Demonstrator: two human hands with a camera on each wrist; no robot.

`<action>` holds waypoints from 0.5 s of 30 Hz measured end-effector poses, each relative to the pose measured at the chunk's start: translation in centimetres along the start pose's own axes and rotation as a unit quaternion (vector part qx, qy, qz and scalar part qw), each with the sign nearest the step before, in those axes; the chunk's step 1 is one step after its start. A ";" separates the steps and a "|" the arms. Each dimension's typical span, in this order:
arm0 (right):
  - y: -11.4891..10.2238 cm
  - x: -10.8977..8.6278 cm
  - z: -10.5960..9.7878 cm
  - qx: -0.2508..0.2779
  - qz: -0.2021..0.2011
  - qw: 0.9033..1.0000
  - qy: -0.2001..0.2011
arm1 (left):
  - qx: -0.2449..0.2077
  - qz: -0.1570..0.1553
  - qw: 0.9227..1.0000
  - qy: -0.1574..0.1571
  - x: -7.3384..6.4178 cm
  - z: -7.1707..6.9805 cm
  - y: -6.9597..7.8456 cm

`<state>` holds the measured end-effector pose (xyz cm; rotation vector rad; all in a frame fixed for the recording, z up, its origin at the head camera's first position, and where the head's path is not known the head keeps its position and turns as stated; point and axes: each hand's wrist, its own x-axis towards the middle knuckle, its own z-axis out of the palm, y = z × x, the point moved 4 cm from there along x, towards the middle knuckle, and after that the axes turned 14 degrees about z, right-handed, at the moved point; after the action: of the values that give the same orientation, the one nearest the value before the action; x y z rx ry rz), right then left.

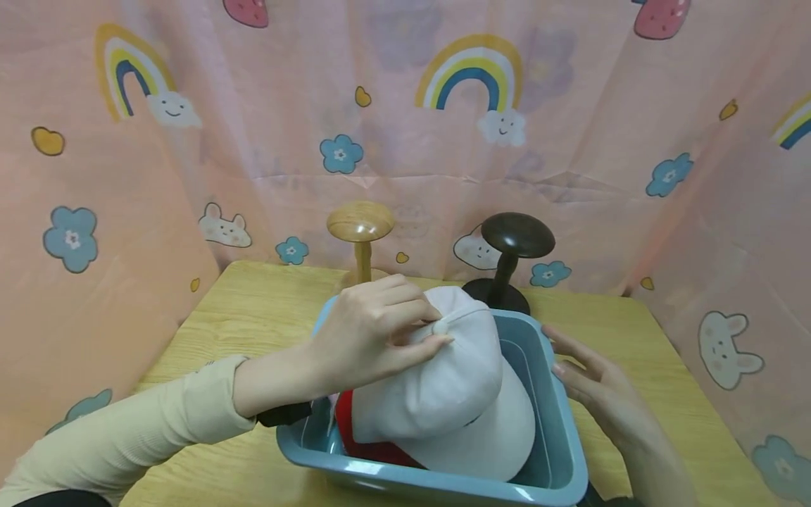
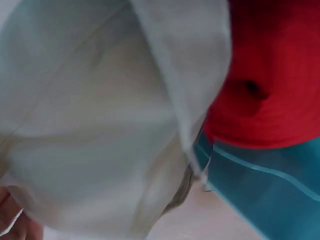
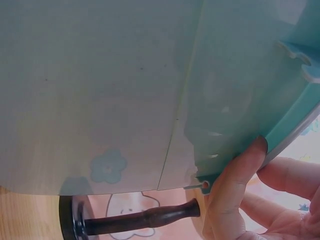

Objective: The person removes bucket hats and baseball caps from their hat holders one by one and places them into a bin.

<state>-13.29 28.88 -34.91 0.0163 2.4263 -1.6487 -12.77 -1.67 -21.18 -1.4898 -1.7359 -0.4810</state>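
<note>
A white cap [image 1: 443, 394], brim toward the near right, lies in a light-blue plastic bin [image 1: 573, 451]. With thumb and fingertips my left hand [image 1: 374, 331] pinches the top of its crown. Red fabric of a hat [image 1: 380, 451] shows beneath the white cap, and in the left wrist view this red hat [image 2: 270, 75] has stitched rows. On the bin's right side, my right hand [image 1: 602, 394] holds the rim. The right wrist view puts one fingertip [image 3: 252, 152] against the outer wall under the lip, with another finger at the rim's edge.
Behind the bin stand a light wooden mushroom-shaped stand [image 1: 361, 222] and a dark one [image 1: 518, 236]. Everything rests on a wood-grain table [image 1: 228, 317]. A pink patterned curtain [image 1: 405, 141] hangs along the back and both sides.
</note>
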 end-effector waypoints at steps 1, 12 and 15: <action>-0.1 0.1 0.1 0.000 -0.001 1.000 -0.002 | -0.002 -0.013 1.000 -0.014 -0.4 0.1 -0.2; 0.1 0.1 0.1 -0.006 -0.002 1.000 0.008 | -0.024 -0.136 0.976 -0.169 -2.3 0.0 -1.6; 0.2 0.1 0.1 -0.010 0.005 1.000 0.018 | -0.021 -0.153 0.965 -0.213 -2.4 -0.3 -1.7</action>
<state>-13.34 28.86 -35.19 0.0552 2.4645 -1.6330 -14.28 -3.85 -22.51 -1.4336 -2.3265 -0.3718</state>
